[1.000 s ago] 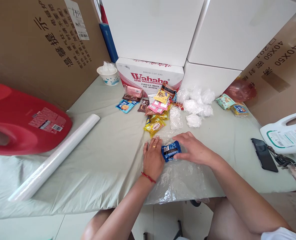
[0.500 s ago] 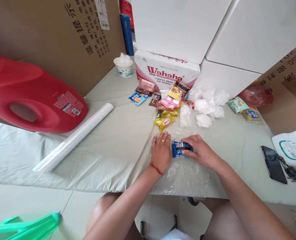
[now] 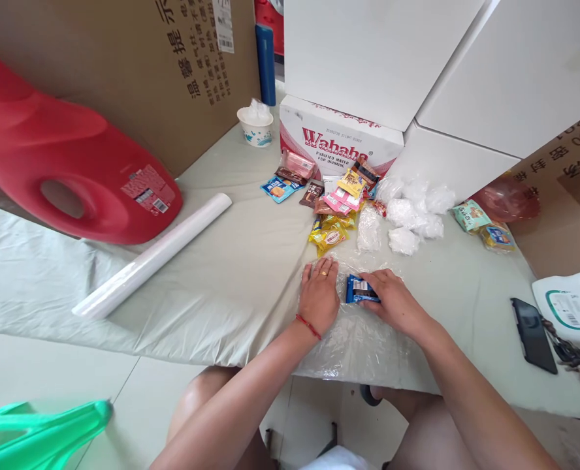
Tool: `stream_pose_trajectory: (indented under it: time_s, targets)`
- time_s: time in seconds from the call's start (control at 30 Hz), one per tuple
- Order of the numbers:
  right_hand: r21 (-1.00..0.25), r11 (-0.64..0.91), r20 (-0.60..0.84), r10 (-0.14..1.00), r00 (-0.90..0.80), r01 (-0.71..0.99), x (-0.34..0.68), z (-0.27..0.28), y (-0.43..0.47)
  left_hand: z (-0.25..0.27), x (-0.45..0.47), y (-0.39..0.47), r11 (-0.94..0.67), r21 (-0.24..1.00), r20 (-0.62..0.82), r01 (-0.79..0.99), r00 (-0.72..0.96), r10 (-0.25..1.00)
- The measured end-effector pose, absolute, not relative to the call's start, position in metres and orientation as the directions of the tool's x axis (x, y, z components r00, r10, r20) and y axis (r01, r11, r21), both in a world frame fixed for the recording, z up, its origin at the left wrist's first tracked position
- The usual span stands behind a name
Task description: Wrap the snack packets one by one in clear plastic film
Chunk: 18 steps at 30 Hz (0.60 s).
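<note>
Pale cloth [image 3: 251, 281] underlies clear film [image 3: 358, 346]. The left hand [image 3: 320, 297] lies open-palmed on the film; at its three o'clock, the right hand [image 3: 395, 303], half-curled, grips a blue packet [image 3: 358, 289].

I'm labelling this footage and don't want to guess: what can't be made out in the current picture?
All in the head view:
Blue packet: right end hidden by the right hand; small print too tiny to read.
Plastic film: how far it runs under the left hand is hidden by that hand.
White bundles: crumpled wrapping hides any contents.
White bottle: cut off by the right edge.
Red jug: cut off by the left edge.
</note>
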State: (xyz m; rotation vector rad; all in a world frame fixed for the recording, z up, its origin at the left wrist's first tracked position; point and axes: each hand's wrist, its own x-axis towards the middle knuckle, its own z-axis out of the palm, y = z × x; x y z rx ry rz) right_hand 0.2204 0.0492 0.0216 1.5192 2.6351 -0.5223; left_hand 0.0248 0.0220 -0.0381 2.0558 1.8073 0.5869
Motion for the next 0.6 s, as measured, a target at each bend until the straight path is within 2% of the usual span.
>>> stream_pose_trajectory:
  time_s: [0.13,0.23,0.47,0.6]
  targets:
    - [-0.374,0.377,-0.092,0.894,-0.439,0.847,0.237,0.023,0.046,-0.038,0.023,0.022,-0.138,0.533,0.083,0.835,0.111,0.99]
    - [-0.429,0.42,-0.056,0.871,-0.488,0.799,0.231,0.024,0.039,-0.039,0.023,0.024,-0.129,0.576,0.095,0.807,0.091,0.991]
    - [-0.335,0.453,-0.101,0.855,-0.509,0.826,0.203,0.001,0.029,-0.037,0.023,0.024,-0.08,0.716,0.146,0.693,-0.037,0.989]
    - [-0.38,0.471,-0.057,0.847,-0.528,0.796,0.211,-0.006,0.029,-0.031,0.023,0.019,-0.191,0.697,0.188,0.691,0.08,0.979]
